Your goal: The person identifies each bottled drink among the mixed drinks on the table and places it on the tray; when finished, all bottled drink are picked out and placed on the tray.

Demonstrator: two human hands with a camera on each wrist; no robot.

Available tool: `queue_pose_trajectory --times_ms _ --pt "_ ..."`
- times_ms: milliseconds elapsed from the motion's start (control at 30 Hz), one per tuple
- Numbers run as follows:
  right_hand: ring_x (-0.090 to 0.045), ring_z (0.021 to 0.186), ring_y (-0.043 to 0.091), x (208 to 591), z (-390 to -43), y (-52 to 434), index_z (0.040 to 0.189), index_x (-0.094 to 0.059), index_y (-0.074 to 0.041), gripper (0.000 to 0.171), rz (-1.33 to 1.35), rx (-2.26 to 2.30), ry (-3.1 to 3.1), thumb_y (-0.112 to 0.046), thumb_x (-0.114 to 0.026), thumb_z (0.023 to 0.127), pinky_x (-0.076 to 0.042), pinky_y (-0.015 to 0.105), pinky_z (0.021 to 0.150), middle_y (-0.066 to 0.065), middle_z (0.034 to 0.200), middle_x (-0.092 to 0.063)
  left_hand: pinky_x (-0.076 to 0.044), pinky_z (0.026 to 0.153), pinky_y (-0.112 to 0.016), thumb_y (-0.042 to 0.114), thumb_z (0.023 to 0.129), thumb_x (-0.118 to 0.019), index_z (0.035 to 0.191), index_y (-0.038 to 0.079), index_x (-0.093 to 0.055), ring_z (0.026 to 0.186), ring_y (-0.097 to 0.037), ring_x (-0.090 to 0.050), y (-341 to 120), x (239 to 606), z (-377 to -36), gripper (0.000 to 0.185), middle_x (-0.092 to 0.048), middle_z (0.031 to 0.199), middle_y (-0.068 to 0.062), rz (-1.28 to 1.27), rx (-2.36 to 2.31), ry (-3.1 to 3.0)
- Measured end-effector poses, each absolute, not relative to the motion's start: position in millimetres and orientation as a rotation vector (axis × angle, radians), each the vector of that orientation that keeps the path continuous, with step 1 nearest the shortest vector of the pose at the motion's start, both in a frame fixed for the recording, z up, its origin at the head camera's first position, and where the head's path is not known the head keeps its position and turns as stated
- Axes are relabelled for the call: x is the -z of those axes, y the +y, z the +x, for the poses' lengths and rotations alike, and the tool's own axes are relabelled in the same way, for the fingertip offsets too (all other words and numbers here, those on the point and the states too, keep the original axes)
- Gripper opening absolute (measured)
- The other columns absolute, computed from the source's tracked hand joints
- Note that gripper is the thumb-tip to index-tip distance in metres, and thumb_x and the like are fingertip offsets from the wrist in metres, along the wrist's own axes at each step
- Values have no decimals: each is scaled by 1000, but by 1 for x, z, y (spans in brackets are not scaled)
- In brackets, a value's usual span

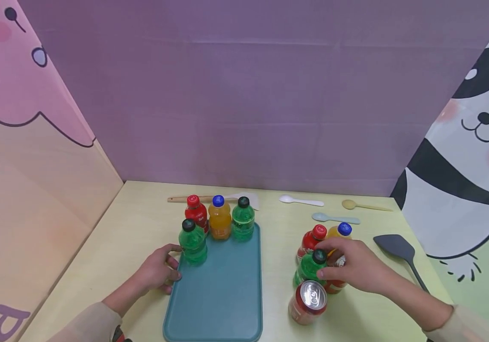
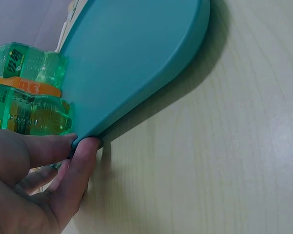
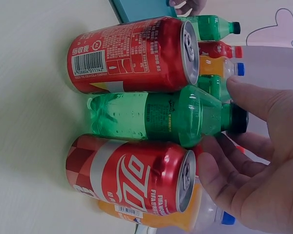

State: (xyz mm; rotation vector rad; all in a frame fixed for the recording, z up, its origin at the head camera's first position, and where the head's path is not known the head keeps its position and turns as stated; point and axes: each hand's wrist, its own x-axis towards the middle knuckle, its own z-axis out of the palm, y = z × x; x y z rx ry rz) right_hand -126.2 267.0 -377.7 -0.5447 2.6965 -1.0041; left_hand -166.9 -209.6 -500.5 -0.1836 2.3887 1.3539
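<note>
A teal tray [image 1: 223,285] lies on the pale yellow table. At its far end stand a red bottle [image 1: 196,213], an orange bottle [image 1: 220,219] and two green bottles [image 1: 243,221] [image 1: 192,243]. My left hand [image 1: 163,271] rests at the tray's left rim [image 2: 136,53], fingertips [image 2: 85,156] touching the edge. On the right is a group: a red bottle [image 1: 311,240], an orange bottle [image 1: 341,231], a green bottle [image 1: 309,267] and two red cans [image 1: 308,301] [image 3: 132,183]. My right hand [image 1: 351,268] hovers over the green bottle's black cap [image 3: 239,119], fingers spread on either side, gripping nothing.
Along the back lie a wooden spatula [image 1: 184,199], a white spoon [image 1: 301,201], a yellow spoon [image 1: 361,205] and a light blue spoon [image 1: 335,218]. A dark grey spatula [image 1: 400,251] lies right of the group. Cartoon panels wall in both sides, a purple wall the back.
</note>
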Motion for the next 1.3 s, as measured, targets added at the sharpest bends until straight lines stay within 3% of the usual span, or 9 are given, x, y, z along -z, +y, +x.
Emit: queue_pose_trajectory --times_ms 433,800,1100,1300 --pt "-63 84 10 383 -127 261 115 -73 -11 41 -546 948 2790 -26 -88 80 -55 23 68 -4 99 -68 -62 54 -39 -14 83 -71 148 2 -42 68 -27 -62 -208 498 -166 73 -54 102 -18 -185 -1355 2388" --pt "-62 92 19 369 -120 265 116 -72 -17 37 -554 969 2812 -24 -86 82 -56 23 67 -3 104 -64 -61 52 -39 -16 83 -69 148 1 -42 61 -27 -61 -209 500 -164 73 -53 100 -17 -160 -1384 2383" --pt "-68 106 18 323 -119 258 123 -67 -18 35 -725 1156 2759 -20 -79 90 -61 28 88 -4 116 -67 -62 54 -40 -15 84 -69 149 1 -41 65 -27 -61 -208 496 -164 72 -53 101 -17 -156 -1354 2389" --pt "-67 119 36 301 -133 234 126 -63 -18 34 -734 1221 2666 -20 -75 94 -62 38 91 1 119 -68 -61 53 -40 -15 83 -70 148 0 -42 63 -26 -61 -208 497 -164 72 -53 100 -17 -154 -1356 2397"
